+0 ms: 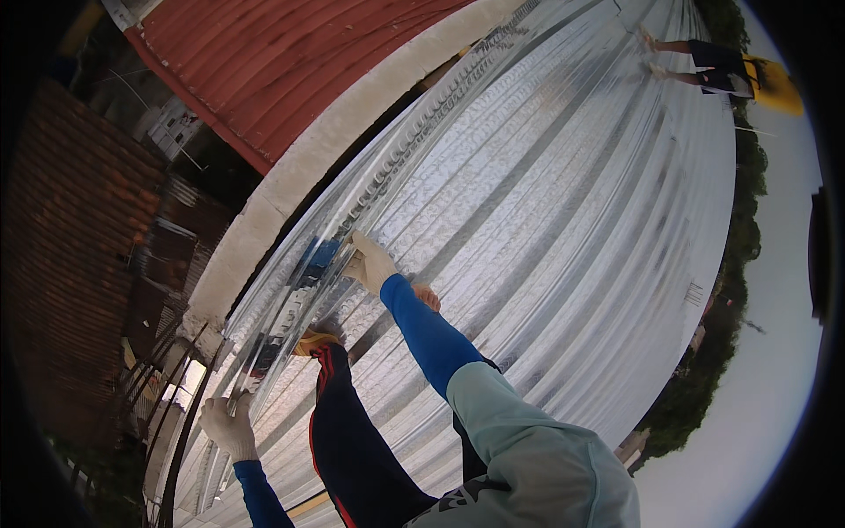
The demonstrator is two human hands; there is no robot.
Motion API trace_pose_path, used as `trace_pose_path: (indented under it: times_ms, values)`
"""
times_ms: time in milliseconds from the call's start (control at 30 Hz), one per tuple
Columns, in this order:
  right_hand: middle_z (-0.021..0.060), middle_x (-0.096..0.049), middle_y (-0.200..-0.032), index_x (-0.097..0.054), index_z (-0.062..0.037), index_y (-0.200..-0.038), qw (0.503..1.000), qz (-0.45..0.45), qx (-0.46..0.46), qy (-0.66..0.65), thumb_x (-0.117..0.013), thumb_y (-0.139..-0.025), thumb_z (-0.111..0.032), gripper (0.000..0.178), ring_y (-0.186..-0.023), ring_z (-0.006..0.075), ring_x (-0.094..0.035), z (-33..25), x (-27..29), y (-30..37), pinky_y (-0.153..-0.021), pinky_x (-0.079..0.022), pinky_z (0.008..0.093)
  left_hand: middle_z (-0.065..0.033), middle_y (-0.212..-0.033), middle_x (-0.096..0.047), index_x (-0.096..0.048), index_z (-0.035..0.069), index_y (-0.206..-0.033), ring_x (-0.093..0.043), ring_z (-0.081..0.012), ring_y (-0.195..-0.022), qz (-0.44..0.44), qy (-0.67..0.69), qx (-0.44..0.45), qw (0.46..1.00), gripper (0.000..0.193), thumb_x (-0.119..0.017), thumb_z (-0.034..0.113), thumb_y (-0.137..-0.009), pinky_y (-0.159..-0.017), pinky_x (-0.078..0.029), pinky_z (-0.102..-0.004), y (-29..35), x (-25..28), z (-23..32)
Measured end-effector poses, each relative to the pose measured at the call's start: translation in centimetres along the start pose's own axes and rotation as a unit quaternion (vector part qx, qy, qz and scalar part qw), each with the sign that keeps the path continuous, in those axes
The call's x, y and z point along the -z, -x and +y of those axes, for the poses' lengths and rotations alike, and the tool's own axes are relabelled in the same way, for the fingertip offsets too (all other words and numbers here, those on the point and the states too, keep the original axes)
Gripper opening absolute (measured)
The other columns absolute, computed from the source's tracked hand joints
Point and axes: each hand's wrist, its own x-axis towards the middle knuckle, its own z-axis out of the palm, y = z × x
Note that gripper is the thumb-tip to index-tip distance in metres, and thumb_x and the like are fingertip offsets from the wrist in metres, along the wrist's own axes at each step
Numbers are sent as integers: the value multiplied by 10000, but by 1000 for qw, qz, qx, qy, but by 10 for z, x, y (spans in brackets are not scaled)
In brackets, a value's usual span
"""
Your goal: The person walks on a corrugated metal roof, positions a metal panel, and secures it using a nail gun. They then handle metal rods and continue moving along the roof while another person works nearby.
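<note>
A long, shiny metal flashing strip (374,189) runs along the left edge of the corrugated metal roof (502,194). My left hand (229,429), in a pale knit glove, pinches the strip's edge at its near end. Farther up, my gloved right hand (370,264) has its fingers closed over the same edge; the fingertips are partly hidden. Blue and dark reflections show on the strip between my hands. My foot in a tan shoe (315,342) stands on the roof beside the strip, below my right hand.
A pale concrete wall ledge (264,198) borders the roof, with a dark gap between. Past it lie a red metal roof (273,62) and a lower rusty roof (79,194). Another person in yellow (775,85) is at the far right. Dark rods (180,414) stand near my left hand.
</note>
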Motion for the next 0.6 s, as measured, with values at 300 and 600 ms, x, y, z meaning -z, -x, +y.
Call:
trace_pose_path:
  times_ms: [300, 600]
  values:
    - [179, -701, -1281, -659, -118, -1341, 996, 16, 39, 74, -540, -1124, -443, 408, -1156, 402, -697, -54, 22, -64, -1060, -504, 624, -161, -893, -681, -769, 13, -854, -645, -381, -863, 6, 47, -22, 999, 376, -916, 336, -730, -740, -467, -499, -61, -46, 45]
    - [129, -725, -1206, -671, -157, -1254, 994, -20, 55, 89, -508, -1140, -436, 343, -1133, 370, -709, -83, 28, -107, -1010, -524, 586, -175, -833, -675, -754, -13, -819, -655, -387, -772, 59, 94, -47, 993, 359, -904, 288, -693, -682, -483, -495, -102, -68, 74]
